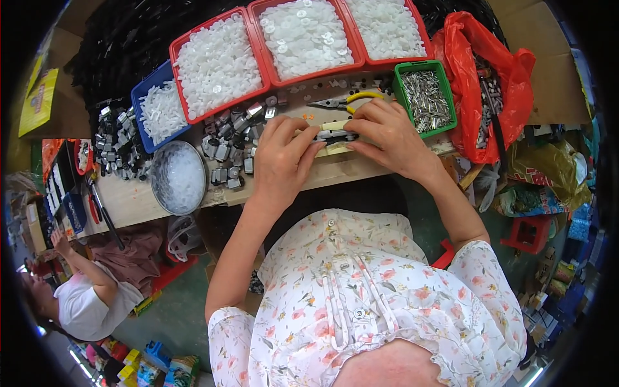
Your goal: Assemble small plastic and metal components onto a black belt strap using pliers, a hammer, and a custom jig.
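Observation:
Between my hands, near the front edge of the bench, is a small silver-grey part with dark ends (336, 135), lying against a pale cream block (333, 125). My left hand (282, 155) is closed, thumb and fingers pinching at the part's left end. My right hand (392, 138) pinches the right end, fingers bent over it. My fingertips cover both ends, so its full shape is hidden. Just beyond my right hand lie pliers with yellow handles (353, 101). Loose silver and black metal parts (225, 143) are heaped left of my left hand.
Three red trays (271, 82) hold white plastic pieces at the back. A blue tray (146, 138) and a round metal bowl (178, 208) stand left; a green tray of metal pins (425, 131) and a red plastic bag (469, 149) stand right. Another person (90, 293) sits at far left.

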### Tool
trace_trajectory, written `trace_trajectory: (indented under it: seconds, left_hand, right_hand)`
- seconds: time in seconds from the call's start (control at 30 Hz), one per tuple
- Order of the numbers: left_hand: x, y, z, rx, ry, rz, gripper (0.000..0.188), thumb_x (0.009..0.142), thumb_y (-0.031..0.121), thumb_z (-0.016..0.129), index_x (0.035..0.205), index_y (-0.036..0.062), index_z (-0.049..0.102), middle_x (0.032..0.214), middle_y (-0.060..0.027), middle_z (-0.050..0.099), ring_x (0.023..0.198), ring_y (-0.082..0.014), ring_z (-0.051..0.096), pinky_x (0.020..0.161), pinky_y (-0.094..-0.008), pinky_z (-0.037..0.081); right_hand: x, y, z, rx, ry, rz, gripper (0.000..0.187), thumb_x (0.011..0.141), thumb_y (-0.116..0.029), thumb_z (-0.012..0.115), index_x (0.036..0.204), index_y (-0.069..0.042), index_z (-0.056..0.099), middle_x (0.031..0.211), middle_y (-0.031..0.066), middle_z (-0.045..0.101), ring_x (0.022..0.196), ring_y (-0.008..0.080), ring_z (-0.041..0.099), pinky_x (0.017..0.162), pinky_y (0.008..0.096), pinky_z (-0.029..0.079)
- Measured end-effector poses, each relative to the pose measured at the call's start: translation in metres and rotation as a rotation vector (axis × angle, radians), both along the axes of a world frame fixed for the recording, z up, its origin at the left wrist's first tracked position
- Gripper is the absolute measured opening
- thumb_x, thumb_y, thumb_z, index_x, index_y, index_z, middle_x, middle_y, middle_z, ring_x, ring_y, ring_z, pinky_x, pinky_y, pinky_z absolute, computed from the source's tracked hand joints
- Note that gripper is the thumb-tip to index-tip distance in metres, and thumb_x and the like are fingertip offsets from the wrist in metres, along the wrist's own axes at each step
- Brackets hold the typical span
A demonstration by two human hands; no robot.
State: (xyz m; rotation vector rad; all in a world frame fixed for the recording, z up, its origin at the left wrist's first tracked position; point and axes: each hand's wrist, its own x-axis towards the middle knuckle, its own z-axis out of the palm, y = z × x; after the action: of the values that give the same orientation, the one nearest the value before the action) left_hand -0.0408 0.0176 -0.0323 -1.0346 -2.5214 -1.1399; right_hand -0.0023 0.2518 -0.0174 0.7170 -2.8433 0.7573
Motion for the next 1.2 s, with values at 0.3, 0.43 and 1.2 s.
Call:
trace_trajectory:
  seconds: [0.3, 0.43, 1.2]
  left_hand:
    - [-0.002, 0.016, -0.015, -0.060, 0.106, -0.062, 0.024, 0.074, 0.004, 0.074, 0.097, 0.0043, 0.070, 0.094, -0.0084, 0.063, 0.096, -0.0296, 0.059, 0.079, -0.0403, 0.050]
    - [0.003, 0.018, -0.016, -0.057, 0.126, -0.054, 0.025, 0.075, 0.001, 0.074, 0.099, 0.0037, 0.070, 0.093, -0.0099, 0.064, 0.093, -0.0303, 0.060, 0.078, -0.0398, 0.050]
    - [0.007, 0.012, 0.006, -0.114, 0.091, -0.060, 0.040, 0.081, 0.002, 0.070, 0.121, 0.0033, 0.066, 0.102, -0.0116, 0.063, 0.099, -0.0304, 0.059, 0.085, -0.0420, 0.047]
  right_hand:
    - [0.003, 0.000, -0.012, -0.177, 0.025, -0.075, 0.027, 0.080, -0.018, 0.075, 0.104, -0.008, 0.067, 0.104, 0.0072, 0.058, 0.103, 0.0266, 0.056, 0.085, 0.0409, 0.044]
    - [0.004, 0.001, -0.023, -0.203, 0.050, -0.100, 0.022, 0.079, -0.015, 0.076, 0.098, -0.007, 0.069, 0.101, 0.0072, 0.060, 0.101, 0.0260, 0.058, 0.083, 0.0400, 0.045]
    - [-0.179, 0.214, 0.047, 0.568, 0.149, -0.718, 0.025, 0.083, -0.019, 0.073, 0.100, -0.002, 0.070, 0.099, 0.0163, 0.069, 0.094, 0.0348, 0.067, 0.081, 0.0434, 0.053]
